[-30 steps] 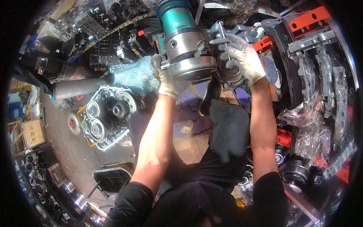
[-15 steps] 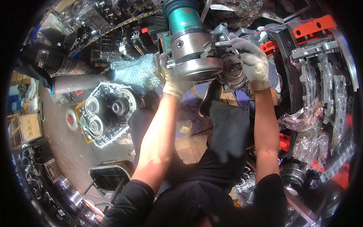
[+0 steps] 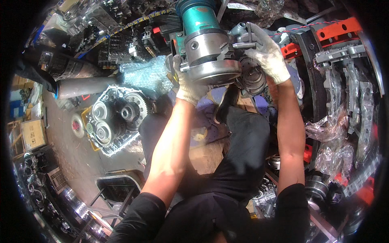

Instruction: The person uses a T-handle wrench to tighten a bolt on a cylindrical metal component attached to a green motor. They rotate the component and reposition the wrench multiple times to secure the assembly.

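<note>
A lathe-style chuck of bare steel sits on a green machine body at the top middle. A round steel drum is seated at its near end, among the jaws. My left hand, in a pale work glove, wraps round the drum's left side and underside; some fingers are hidden behind it. On the right, a T-handled chuck key reaches to the chuck's side. My gloved right hand is closed round the key's cross handle, fingers partly hidden.
Left of my legs stands an opened gear housing with several gears. Bubble wrap lies behind it, beside a grey tube. Metal rings are stacked right of the drum. Plastic-wrapped metal parts line the right side.
My right hand has shifted a little up and right, and the key's cross handle has turned nearer upright. The left hand keeps its place on the drum.
</note>
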Tool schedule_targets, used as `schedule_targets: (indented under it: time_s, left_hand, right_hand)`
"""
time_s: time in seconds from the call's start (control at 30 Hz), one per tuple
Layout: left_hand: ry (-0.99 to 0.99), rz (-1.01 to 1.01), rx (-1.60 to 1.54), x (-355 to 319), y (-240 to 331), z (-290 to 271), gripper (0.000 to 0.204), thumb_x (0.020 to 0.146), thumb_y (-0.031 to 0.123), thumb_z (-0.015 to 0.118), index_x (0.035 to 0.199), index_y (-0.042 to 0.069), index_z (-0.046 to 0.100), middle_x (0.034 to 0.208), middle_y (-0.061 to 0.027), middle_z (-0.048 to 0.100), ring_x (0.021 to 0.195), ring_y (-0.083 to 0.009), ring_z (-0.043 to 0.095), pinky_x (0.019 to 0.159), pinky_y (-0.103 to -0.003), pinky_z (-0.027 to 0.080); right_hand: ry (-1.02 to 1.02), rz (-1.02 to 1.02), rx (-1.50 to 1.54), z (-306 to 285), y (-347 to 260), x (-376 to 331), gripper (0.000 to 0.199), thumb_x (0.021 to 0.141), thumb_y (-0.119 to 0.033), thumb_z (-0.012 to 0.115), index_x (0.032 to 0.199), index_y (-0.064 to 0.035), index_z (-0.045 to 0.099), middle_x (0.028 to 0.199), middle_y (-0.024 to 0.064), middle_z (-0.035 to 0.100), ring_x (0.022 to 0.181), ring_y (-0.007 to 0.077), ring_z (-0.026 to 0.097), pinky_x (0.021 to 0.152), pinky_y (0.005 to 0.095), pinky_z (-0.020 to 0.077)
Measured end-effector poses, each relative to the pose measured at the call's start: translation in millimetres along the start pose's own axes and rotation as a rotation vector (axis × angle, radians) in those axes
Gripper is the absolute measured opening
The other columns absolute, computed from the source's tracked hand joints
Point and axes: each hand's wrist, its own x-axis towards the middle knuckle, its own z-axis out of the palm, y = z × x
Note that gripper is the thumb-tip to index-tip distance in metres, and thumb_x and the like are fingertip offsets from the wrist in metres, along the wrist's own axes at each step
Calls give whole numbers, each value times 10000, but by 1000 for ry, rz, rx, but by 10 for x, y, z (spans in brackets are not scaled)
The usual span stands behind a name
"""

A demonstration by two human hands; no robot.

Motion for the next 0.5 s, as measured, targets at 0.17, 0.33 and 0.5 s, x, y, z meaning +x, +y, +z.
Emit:
schedule_targets:
  time_s: [0.17, 0.33, 0.5]
  left_hand:
    - [-175, -30, -67, 9, -8, -6, 1105, 811, 934, 491, 1630, 197, 404, 1634, -168, 449, 1451, -408, 470, 1174, -666, 390]
    - [-153, -23, -69, 3, 3, -55, 1097, 822, 937, 471, 1622, 189, 415, 1628, -148, 456, 1427, -394, 489, 1156, -657, 406]
    - [2, 31, 96, -38, 5, 4, 1118, 805, 942, 493, 1617, 178, 422, 1613, -151, 468, 1408, -393, 501, 1157, -636, 418]
  right_hand:
    - [147, -61, -257, 134, 84, -36, 504, 880, 121, 663, 1350, -62, 680, 1244, 71, 753, 1157, 188, 704, 1040, 342, 540]
    - [145, -464, -523, 186, 100, -115, 301, 819, 160, 610, 961, -77, 728, 1216, 112, 759, 1203, 272, 690, 1075, 372, 518]
    - [162, -381, -417, 247, 167, -222, 320, 831, 170, 581, 991, -55, 744, 1373, 148, 678, 1285, 267, 646, 1086, 369, 520]
